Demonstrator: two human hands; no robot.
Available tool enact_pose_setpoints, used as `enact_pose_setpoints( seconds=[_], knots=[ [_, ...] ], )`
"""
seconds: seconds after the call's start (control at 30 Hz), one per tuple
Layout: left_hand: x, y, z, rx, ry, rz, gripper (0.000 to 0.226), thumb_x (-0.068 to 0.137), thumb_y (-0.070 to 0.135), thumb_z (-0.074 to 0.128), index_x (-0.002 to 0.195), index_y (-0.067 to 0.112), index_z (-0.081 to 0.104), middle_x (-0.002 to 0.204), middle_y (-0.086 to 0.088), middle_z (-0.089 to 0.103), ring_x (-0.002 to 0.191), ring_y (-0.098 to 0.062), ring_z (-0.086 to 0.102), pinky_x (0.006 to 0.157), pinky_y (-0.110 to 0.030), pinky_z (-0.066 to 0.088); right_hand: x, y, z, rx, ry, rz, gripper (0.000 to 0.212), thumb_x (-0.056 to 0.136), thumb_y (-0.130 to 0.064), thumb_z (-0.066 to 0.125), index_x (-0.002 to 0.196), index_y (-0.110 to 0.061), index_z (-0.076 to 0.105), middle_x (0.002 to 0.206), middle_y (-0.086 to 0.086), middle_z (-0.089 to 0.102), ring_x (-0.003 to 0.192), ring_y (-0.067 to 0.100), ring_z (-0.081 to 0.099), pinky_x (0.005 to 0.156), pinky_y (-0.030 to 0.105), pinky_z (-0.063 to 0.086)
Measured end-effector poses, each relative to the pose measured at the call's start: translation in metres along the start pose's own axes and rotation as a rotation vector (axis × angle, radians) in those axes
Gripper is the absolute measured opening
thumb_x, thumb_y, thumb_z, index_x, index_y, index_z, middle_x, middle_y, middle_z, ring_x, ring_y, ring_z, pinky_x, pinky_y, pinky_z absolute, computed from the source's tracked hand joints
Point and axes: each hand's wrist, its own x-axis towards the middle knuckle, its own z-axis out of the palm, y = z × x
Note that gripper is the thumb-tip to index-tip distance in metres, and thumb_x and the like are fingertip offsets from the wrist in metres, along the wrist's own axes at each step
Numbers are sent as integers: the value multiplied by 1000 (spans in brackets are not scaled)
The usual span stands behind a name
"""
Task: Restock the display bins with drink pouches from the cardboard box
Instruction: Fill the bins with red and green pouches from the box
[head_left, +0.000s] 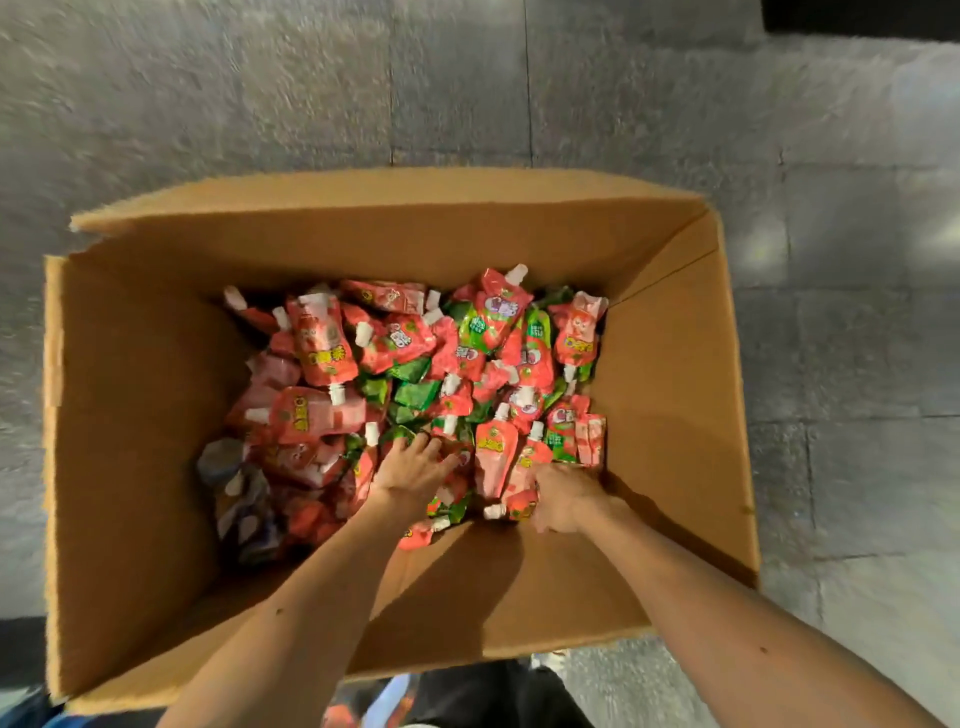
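An open cardboard box stands on a grey tiled floor. Its bottom is covered with a loose heap of pouches, mostly red and pink with white spouts, with green ones in the middle. Both bare arms reach in from the near side. The left hand lies on the heap near its middle, fingers spread and straight, gripping nothing. The right hand, at the near right corner, has its fingers curled round a red pouch.
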Motion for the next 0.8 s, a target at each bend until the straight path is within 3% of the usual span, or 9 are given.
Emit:
enact_pose_setpoints(
  seconds=[0.17,0.27,0.37,0.43,0.5,0.57,0.63,0.73,0.8],
  knots=[
    [3,-2,3,123,68,38,49,100,14,47,148,15,33,145,-14,38,141,-32,26,111,-48,25,19,-3,13,-207,95,-69,37,89,-3,59,123,-17,60,129,6,57,121,28,54,98,42,47],
    [4,-10,-3,124,83,85,39,100,19,50,138,10,46,142,-14,41,137,-31,30,106,-43,30,23,0,13,-204,96,-69,27,93,-5,58,116,-15,67,126,6,58,119,28,53,97,41,46],
    [3,-22,-8,35,121,100,53,92,44,62,132,12,51,137,-9,44,129,-27,37,101,-38,32,26,4,11,50,157,2,24,96,-17,60,117,-14,71,126,7,52,117,28,51,99,40,45],
    [2,-29,-8,-67,182,74,69,85,61,61,134,14,50,134,-5,47,126,-24,41,100,-36,32,27,3,6,333,228,71,29,96,-22,62,121,-10,68,125,6,52,109,24,54,91,31,45],
    [2,-35,-6,-146,277,48,65,85,66,56,125,15,54,126,-2,58,121,-21,49,101,-36,30,31,-3,3,645,259,144,26,95,-23,64,118,-10,70,114,3,57,96,18,54,81,29,46],
    [1,-39,-5,-316,413,18,64,82,77,45,97,16,58,98,-3,69,100,-22,64,106,-38,27,37,-14,1,846,265,183,21,92,-28,67,110,-18,71,110,2,64,93,19,59,83,34,53],
    [-5,-41,-8,-554,481,-53,78,72,90,31,78,14,51,69,-2,65,74,-24,68,105,-40,34,44,-26,4,950,283,246,22,90,-35,68,110,-26,71,118,7,64,99,24,62,79,33,54],
    [-14,-40,-18,-1128,470,-262,79,70,84,53,89,8,60,71,-5,67,66,-22,62,67,-36,49,46,-40,9,974,317,324,24,89,-40,68,111,-30,68,127,8,49,106,31,58,76,31,52],
    [-16,-41,-18,-1393,467,-355,80,70,80,62,102,6,64,82,-2,70,73,-18,63,65,-28,49,49,-47,17,971,336,364,32,91,-41,67,121,-30,65,125,9,39,113,34,52,88,38,52]
  ],
)
